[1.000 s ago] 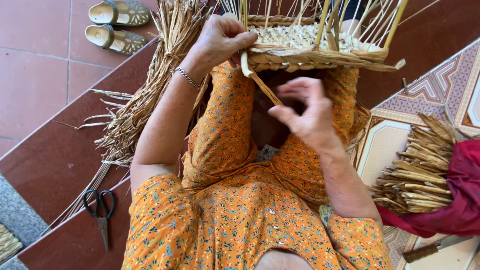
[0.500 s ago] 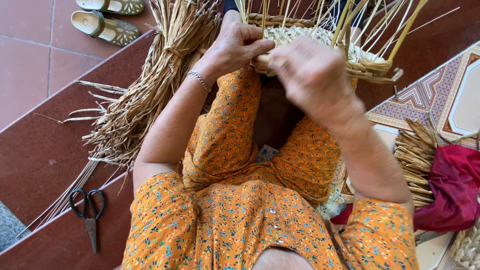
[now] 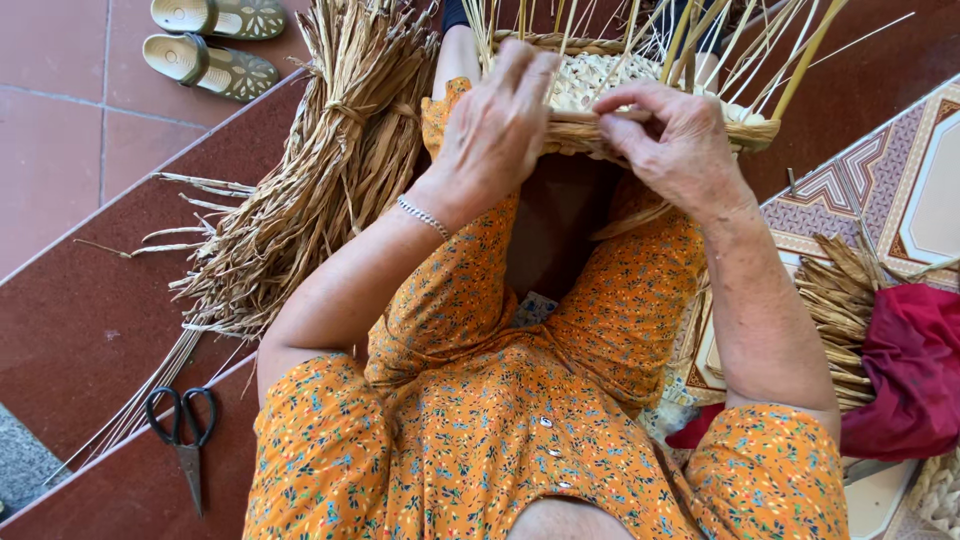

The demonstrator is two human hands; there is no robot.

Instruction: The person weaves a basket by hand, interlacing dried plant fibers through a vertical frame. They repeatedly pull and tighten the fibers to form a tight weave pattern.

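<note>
Hemmed by a straw bundle [image 3: 320, 170] on the left, both hands, left hand [image 3: 497, 125] and right hand [image 3: 672, 135], grip the woven basket [image 3: 600, 85] rim, fingers curled.

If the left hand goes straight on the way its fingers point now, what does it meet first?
The left hand already lies on the rim of the woven basket, fingers pointing up the picture and over it. Going straight on, it would probably meet the upright stakes at the far side first; depth is unclear.
</note>
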